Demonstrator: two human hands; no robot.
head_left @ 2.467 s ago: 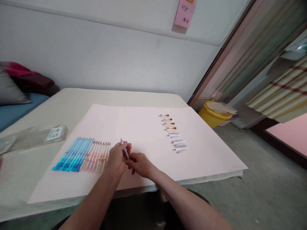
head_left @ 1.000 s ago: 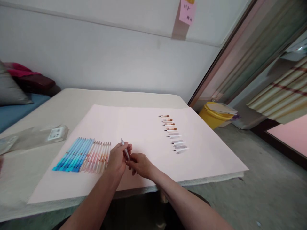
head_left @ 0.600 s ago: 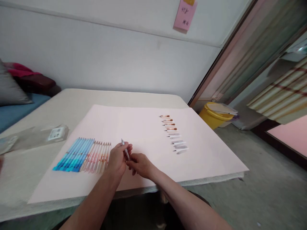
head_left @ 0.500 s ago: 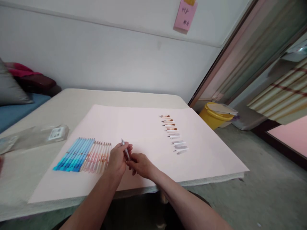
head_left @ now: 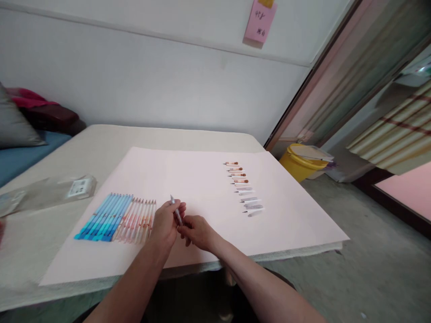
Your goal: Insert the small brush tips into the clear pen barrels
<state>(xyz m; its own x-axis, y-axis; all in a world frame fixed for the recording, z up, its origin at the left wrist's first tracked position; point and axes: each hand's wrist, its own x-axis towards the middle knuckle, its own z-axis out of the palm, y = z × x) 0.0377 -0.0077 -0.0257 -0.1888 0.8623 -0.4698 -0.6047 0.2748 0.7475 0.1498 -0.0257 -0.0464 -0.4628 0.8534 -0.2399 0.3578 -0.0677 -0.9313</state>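
Note:
A slim pale pen slants between my two hands, its pointed tip up and to the left. My left hand is closed round its upper part. With thumb and fingers pinched, my right hand grips its lower end, which the fingers mostly hide. Left of my hands lie a row of blue pens and, beside it, a row of pale pens with pink and brown marks. Over on the right, several brown-ended pen parts, dark-tipped refills and clear grey barrels form a column.
A pink sheet covers much of the pale table. A clear plastic bag with a white label lies at the left. Behind the table stands a white wall; a yellow bin is on the floor at right.

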